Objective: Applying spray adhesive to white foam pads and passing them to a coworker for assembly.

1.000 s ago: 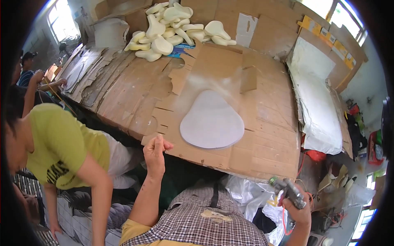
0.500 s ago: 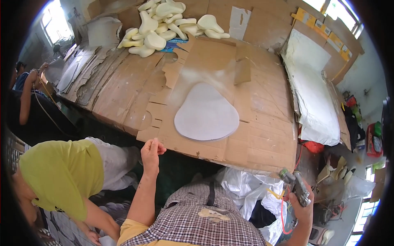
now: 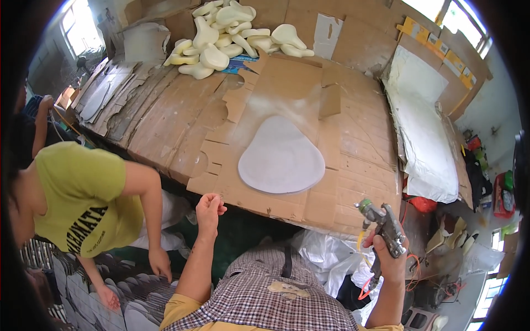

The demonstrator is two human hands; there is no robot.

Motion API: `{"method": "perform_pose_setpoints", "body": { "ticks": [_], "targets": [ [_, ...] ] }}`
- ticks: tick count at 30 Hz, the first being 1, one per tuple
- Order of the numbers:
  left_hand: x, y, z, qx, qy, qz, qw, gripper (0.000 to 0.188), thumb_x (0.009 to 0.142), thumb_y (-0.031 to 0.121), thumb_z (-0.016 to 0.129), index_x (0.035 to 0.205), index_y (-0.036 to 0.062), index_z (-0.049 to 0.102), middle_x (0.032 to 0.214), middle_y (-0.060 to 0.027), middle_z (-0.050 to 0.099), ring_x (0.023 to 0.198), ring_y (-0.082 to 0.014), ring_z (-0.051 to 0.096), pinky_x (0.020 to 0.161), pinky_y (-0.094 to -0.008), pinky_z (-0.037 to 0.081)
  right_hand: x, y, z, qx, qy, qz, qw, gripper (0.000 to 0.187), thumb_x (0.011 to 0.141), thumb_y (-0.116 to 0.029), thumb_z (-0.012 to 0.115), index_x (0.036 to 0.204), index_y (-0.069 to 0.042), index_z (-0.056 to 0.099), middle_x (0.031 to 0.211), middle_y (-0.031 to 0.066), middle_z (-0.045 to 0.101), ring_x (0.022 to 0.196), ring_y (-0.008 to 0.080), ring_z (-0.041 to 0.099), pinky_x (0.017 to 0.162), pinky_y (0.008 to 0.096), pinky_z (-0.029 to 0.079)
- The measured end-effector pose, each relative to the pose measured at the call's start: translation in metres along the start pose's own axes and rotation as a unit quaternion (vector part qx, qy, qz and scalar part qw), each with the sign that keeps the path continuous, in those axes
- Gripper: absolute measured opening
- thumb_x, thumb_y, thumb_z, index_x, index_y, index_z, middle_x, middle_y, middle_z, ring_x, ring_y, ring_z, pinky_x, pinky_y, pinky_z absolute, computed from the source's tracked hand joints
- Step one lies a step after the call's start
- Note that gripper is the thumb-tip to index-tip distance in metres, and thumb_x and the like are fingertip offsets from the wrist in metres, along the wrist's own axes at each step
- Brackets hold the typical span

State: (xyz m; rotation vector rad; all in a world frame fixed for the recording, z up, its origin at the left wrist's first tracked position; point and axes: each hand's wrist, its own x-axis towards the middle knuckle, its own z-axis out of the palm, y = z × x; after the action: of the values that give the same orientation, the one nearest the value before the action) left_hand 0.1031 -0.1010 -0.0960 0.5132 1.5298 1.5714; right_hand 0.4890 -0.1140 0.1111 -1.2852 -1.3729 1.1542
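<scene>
My right hand [image 3: 391, 255] is wrapped round the grip of a metal spray gun [image 3: 388, 229] with a green part at its front, held off the table's front right edge. A hose trails below it. Near the front edge of the cardboard-covered table, my left hand [image 3: 211, 212] has its fingers pinched together; what they hold, if anything, I cannot make out. A pale grey, rounded-triangular flat piece [image 3: 281, 157] lies on the cardboard sheet [image 3: 284, 69] beyond my hands. It looks like a seat cover panel; whether it is one layer or several I cannot tell.
Several cream foam bicycle saddle pads [image 3: 212, 57] are heaped at the back left. A white-covered board [image 3: 422, 132] stands along the right side. At my left, a co-worker in a yellow-green shirt [image 3: 83, 193] bends over many grey flat pieces [image 3: 141, 298].
My right hand has raised the spray gun and brought it left, closer to the table. My left hand has lowered slightly. The co-worker has turned and straightened somewhat.
</scene>
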Motion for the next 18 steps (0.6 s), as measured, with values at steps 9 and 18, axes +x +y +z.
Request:
{"method": "perform_pose_setpoints", "body": {
  "ticks": [9,18],
  "targets": [
    [0.033,-0.032,-0.011,0.062,0.002,-0.033,0.998,0.011,0.093,0.016,0.057,0.096,0.0056,0.058,0.074,-0.0022,0.061,0.06,-0.0111,0.06,0.055,-0.0227,0.047,-0.03,-0.003,-0.034,-0.074,0.038,0.063,0.995,0.053,0.081,-0.01,0.069,0.129,0.006,0.049,0.08,0.0046,0.061,0.068,0.0113,0.059,0.062,0.0248,0.049],
    [0.138,-0.122,0.016,0.299,0.01,0.022,0.954,0.015,0.081,0.014,0.061,0.091,0.0042,0.064,0.077,-0.0099,0.067,0.07,-0.0221,0.065,0.064,-0.0346,0.051,0.006,-0.007,-0.01,-0.013,-0.033,0.008,0.999,0.054,0.081,-0.008,0.067,0.129,0.005,0.048,0.084,0.0064,0.06,0.073,0.0135,0.059,0.068,0.028,0.049]
  ]
}}
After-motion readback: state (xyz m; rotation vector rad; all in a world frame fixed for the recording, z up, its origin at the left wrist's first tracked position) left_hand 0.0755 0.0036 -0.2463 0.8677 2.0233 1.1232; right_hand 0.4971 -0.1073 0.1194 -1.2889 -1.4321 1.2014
